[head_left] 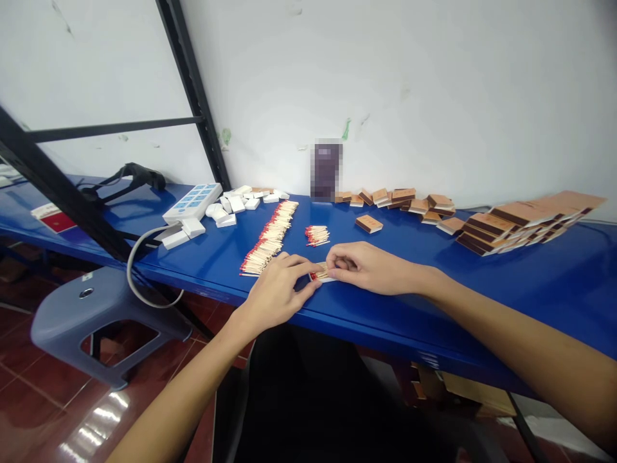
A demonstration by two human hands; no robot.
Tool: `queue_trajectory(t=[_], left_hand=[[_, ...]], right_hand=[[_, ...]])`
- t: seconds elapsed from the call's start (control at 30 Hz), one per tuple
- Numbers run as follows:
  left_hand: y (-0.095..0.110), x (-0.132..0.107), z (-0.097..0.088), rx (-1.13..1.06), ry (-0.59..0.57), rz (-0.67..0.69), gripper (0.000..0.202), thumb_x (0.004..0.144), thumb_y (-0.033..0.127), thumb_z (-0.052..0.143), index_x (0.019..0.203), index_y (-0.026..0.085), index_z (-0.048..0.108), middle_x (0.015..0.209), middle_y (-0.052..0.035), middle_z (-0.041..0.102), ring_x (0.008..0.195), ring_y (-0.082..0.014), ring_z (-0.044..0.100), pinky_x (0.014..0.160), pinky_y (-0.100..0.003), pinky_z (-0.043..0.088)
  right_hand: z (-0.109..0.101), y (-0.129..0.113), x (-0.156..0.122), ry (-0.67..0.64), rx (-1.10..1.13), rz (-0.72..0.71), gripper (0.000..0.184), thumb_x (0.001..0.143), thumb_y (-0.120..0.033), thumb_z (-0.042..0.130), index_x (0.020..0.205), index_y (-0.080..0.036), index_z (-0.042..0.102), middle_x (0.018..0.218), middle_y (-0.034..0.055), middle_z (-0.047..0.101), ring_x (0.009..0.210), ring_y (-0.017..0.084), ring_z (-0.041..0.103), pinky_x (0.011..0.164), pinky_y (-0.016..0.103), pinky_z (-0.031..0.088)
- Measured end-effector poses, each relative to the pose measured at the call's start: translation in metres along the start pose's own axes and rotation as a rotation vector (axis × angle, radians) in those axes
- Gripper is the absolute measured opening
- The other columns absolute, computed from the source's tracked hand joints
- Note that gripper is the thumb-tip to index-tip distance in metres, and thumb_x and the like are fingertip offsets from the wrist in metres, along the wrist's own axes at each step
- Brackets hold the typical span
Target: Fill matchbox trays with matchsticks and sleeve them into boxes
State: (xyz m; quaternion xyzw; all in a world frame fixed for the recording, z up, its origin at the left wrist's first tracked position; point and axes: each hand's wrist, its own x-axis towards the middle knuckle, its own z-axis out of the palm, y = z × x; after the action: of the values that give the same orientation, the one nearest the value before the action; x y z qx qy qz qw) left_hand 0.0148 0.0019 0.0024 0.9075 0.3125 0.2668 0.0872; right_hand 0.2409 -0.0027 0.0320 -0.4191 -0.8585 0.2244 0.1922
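Note:
A small white matchbox tray (328, 280) with red-tipped matches (320, 272) in it lies near the front edge of the blue table. My left hand (282, 289) is closed round the tray's left end, thumb on the near side and fingers on the far side. My right hand (369, 267) bends over the right end, its thumb and fingertips pinched at the matches' plain ends; it hides part of the tray. Just beyond lies a small pile of matches (317, 235). To the left runs a long row of matches (270, 238), heads facing left.
Several white trays (236, 204) lie at the back left beside a white power strip (193, 201). Brown matchbox sleeves (393, 196) line the wall, with one sleeve (369, 224) nearer and stacks (520, 218) at right. A black rack post (197, 96) and grey stool (110, 321) stand left.

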Motion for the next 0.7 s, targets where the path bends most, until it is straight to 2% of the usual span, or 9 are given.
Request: queue_trajectory(t=[0.07,0.13,0.23,0.3,0.33,0.4,0.47,0.6,0.7], left_hand=[[0.0,0.0,0.0,0.014,-0.005,-0.001,0.026,0.097,0.034,0.053,0.116,0.026,0.069,0.114,-0.005,0.069,0.096,-0.0221,0.06,0.088,-0.04,0.046],[-0.001,0.0,0.001,0.017,0.002,-0.004,0.027,0.097,0.035,0.053,0.115,0.024,0.07,0.114,-0.0057,0.069,0.097,-0.0224,0.06,0.089,-0.04,0.047],[-0.001,0.0,0.003,0.008,0.009,-0.005,0.026,0.097,0.034,0.054,0.113,0.021,0.07,0.112,-0.0058,0.069,0.098,-0.022,0.059,0.09,-0.039,0.047],[-0.001,0.0,0.003,0.004,0.013,-0.008,0.027,0.096,0.034,0.055,0.115,0.02,0.068,0.111,-0.0056,0.069,0.098,-0.0219,0.059,0.091,-0.038,0.047],[-0.001,0.0,0.003,0.003,0.015,-0.013,0.028,0.096,0.034,0.055,0.116,0.02,0.067,0.111,-0.0056,0.069,0.098,-0.0219,0.059,0.092,-0.039,0.047],[0.0,0.0,0.002,-0.007,0.02,-0.029,0.029,0.096,0.034,0.056,0.12,0.02,0.065,0.112,-0.0055,0.07,0.099,-0.0222,0.059,0.093,-0.039,0.047],[0.001,0.0,0.002,-0.018,0.019,-0.038,0.03,0.096,0.035,0.056,0.12,0.02,0.065,0.112,-0.0056,0.07,0.1,-0.0223,0.059,0.094,-0.04,0.046],[0.001,0.0,0.002,-0.013,0.012,-0.035,0.026,0.098,0.033,0.052,0.114,0.02,0.068,0.112,-0.0066,0.069,0.101,-0.0224,0.06,0.093,-0.04,0.047],[-0.001,0.001,0.004,-0.01,0.04,-0.073,0.025,0.097,0.033,0.054,0.111,0.019,0.07,0.11,-0.0069,0.069,0.1,-0.0226,0.061,0.093,-0.04,0.047]], right_hand=[[-0.001,0.004,0.001,0.096,-0.039,0.0,0.025,0.095,-0.04,0.05,0.08,-0.021,0.057,0.068,-0.0007,0.054,0.06,0.014,0.046,0.057,0.028,0.038],[-0.005,0.014,0.003,0.269,-0.163,0.023,0.02,0.094,-0.035,0.049,0.082,-0.021,0.057,0.075,0.0027,0.058,0.066,0.017,0.051,0.063,0.031,0.041],[-0.013,0.04,0.003,0.481,-0.454,0.126,0.017,0.092,-0.028,0.049,0.099,-0.019,0.061,0.103,0.013,0.062,0.09,0.027,0.058,0.076,0.041,0.045],[-0.018,0.06,0.0,0.474,-0.596,0.205,0.029,0.09,-0.028,0.051,0.115,-0.017,0.061,0.121,0.0187,0.057,0.103,0.035,0.057,0.082,0.047,0.045],[-0.02,0.068,-0.001,0.451,-0.627,0.248,0.032,0.09,-0.029,0.052,0.118,-0.017,0.061,0.124,0.0197,0.056,0.104,0.036,0.057,0.083,0.049,0.045],[-0.024,0.081,-0.003,0.39,-0.613,0.313,0.031,0.092,-0.031,0.05,0.117,-0.018,0.063,0.117,0.0184,0.06,0.097,0.034,0.06,0.08,0.047,0.045],[-0.025,0.084,-0.003,0.342,-0.553,0.303,0.025,0.093,-0.031,0.049,0.106,-0.018,0.066,0.104,0.015,0.064,0.088,0.03,0.061,0.077,0.043,0.045],[-0.021,0.066,0.001,0.265,-0.446,0.104,0.011,0.087,-0.029,0.054,0.082,-0.021,0.058,0.088,0.0089,0.062,0.08,0.024,0.057,0.072,0.037,0.043],[-0.017,0.044,0.002,0.207,-0.327,0.013,0.01,0.077,-0.023,0.059,0.082,-0.022,0.051,0.088,0.0058,0.059,0.08,0.022,0.055,0.072,0.035,0.043]])
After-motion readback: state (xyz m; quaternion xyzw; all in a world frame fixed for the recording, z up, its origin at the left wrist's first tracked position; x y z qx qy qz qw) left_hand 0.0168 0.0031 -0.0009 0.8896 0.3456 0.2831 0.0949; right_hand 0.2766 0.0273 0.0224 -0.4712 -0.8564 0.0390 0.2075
